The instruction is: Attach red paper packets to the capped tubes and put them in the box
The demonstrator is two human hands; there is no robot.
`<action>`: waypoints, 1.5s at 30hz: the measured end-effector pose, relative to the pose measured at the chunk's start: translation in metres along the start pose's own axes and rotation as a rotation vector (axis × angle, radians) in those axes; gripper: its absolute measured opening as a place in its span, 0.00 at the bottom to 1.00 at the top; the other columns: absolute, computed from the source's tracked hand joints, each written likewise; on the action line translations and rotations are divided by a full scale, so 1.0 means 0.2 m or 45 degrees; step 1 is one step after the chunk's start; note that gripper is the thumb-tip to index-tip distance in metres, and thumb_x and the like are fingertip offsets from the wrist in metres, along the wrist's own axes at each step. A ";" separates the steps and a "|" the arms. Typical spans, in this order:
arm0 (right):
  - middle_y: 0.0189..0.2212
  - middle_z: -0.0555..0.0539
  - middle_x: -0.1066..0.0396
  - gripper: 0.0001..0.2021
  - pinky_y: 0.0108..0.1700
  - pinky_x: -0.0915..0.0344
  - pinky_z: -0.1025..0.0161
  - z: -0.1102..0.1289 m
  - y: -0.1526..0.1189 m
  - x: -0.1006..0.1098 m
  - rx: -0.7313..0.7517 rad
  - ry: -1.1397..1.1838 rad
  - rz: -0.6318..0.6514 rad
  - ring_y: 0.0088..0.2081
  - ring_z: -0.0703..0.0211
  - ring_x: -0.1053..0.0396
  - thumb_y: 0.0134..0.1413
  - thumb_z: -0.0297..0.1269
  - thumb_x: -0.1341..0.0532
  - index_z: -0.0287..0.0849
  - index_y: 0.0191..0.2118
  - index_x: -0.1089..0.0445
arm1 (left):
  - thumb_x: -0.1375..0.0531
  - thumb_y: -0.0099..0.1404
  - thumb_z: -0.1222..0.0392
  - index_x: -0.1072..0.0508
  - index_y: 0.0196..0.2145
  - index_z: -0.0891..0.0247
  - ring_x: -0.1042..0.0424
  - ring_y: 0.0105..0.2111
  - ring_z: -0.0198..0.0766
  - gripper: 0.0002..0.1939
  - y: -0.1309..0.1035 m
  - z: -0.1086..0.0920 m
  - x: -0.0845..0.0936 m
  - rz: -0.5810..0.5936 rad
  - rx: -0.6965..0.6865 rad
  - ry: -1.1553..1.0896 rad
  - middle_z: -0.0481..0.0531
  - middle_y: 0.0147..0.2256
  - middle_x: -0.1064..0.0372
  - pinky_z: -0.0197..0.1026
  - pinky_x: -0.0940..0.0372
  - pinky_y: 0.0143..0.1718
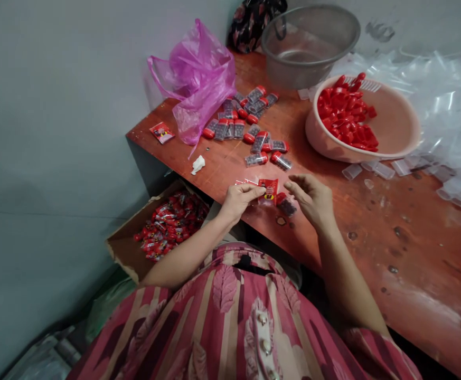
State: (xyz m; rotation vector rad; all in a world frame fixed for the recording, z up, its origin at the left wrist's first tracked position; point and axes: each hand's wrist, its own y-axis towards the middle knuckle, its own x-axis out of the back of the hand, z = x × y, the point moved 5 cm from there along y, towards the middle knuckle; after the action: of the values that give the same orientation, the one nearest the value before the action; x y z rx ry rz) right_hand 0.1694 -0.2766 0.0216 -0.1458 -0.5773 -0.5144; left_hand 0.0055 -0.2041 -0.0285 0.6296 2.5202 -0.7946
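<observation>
Close to the table's near edge, my left hand [240, 200] pinches a small red printed packet [269, 190] between thumb and fingers. My right hand [310, 199] hovers just right of it, thumb and fingers apart, with nothing seen in them. Between the hands, a clear container with a red cap and dark contents [286, 205] lies on the table, nearest to my right fingertips. Farther back lies a loose group of similar red-capped containers [238, 128].
A pink basin [400, 132] holds red caps [347, 116]; a grey basin [311, 47] stands behind. Clear empty containers [452, 121] pile up at right. A purple plastic bag [202, 74], another red packet [161, 132] and crumpled white scrap [198, 164] lie left. Below sits a filled cardboard box [125, 248].
</observation>
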 end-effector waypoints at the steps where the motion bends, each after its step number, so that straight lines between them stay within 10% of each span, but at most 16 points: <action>1: 0.31 0.45 0.26 0.19 0.32 0.37 0.61 -0.02 -0.03 0.03 0.007 -0.231 -0.030 0.30 0.56 0.30 0.49 0.51 0.39 0.41 0.40 0.28 | 0.29 0.42 0.57 0.25 0.21 0.68 0.32 0.22 0.31 0.13 0.00 0.00 0.01 -0.029 0.000 -0.013 0.48 0.21 0.30 0.34 0.38 0.25; 6: 0.38 0.40 0.26 0.18 0.33 0.39 0.60 -0.16 -0.17 0.00 -0.113 -0.779 0.249 0.34 0.51 0.29 0.51 0.48 0.42 0.41 0.44 0.29 | 0.30 0.44 0.57 0.29 0.23 0.68 0.32 0.21 0.30 0.15 0.01 0.00 0.04 -0.123 0.091 -0.242 0.47 0.21 0.31 0.35 0.35 0.25; 16: 0.25 0.50 0.27 0.12 0.27 0.33 0.64 -0.06 -0.33 -0.14 -0.344 0.637 0.090 0.24 0.63 0.31 0.47 0.43 0.35 0.42 0.36 0.30 | 0.31 0.49 0.61 0.32 0.28 0.67 0.28 0.27 0.32 0.13 0.01 0.02 -0.03 -0.175 0.051 -0.585 0.47 0.26 0.28 0.39 0.31 0.37; 39: 0.28 0.50 0.26 0.12 0.29 0.33 0.64 -0.04 -0.32 -0.21 -0.082 0.485 -0.139 0.26 0.62 0.31 0.49 0.41 0.35 0.42 0.38 0.30 | 0.29 0.42 0.56 0.25 0.28 0.69 0.30 0.25 0.32 0.17 -0.02 0.00 -0.13 0.138 0.037 -0.111 0.50 0.26 0.28 0.38 0.35 0.32; 45: 0.23 0.53 0.30 0.09 0.21 0.37 0.68 -0.07 -0.30 -0.24 -0.316 0.885 0.015 0.19 0.67 0.36 0.48 0.41 0.36 0.42 0.33 0.31 | 0.30 0.45 0.56 0.24 0.27 0.69 0.30 0.25 0.32 0.14 0.00 -0.02 -0.14 0.254 0.013 -0.048 0.50 0.26 0.27 0.38 0.35 0.34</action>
State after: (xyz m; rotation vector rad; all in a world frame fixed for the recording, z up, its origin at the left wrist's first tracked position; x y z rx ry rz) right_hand 0.1122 -0.3111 -0.0175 -0.1929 0.1676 -0.5830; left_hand 0.0266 -0.2099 -0.0114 0.8459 2.3750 -0.7394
